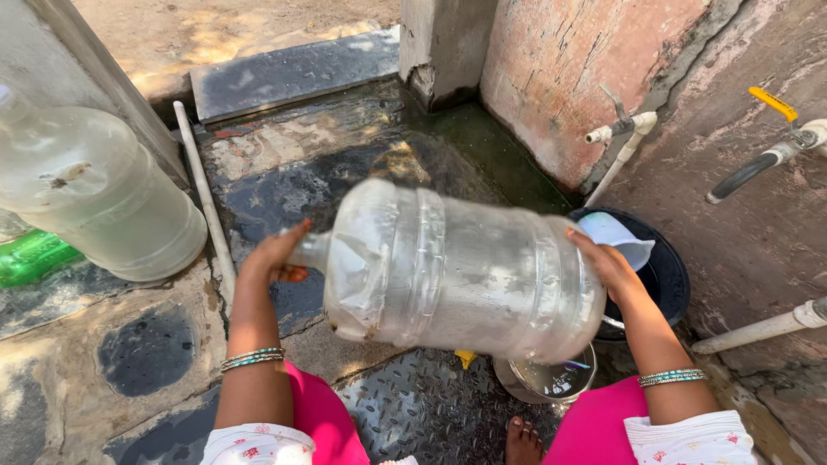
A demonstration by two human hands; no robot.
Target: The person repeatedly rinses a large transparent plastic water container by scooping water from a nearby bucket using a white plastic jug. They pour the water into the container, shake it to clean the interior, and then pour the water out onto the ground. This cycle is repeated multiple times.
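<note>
Centre of the frame, a big clear jug (457, 271) lies on its side in mid-air, blurred; the left hand (274, 254) cups over its neck at centre left, palm against the mouth, fingers loosely curled rather than clamped; the right hand (603, 263) presses flat on the base at centre right, open, not wrapped around anything. That hold looks risky; the plastic is probably wet and only palms pinch it end to end, so it could slip and drop onto the steel pot (547, 379) just below, or the bare toes (523, 439) at bottom centre. A black bucket (668, 280) with a pale scoop (613, 237) sits right behind; a swing could knock it. Upper left, a second jug (95, 194) stands beside a green bottle (30, 257); wet stone floor (293, 185) means poor footing.
</note>
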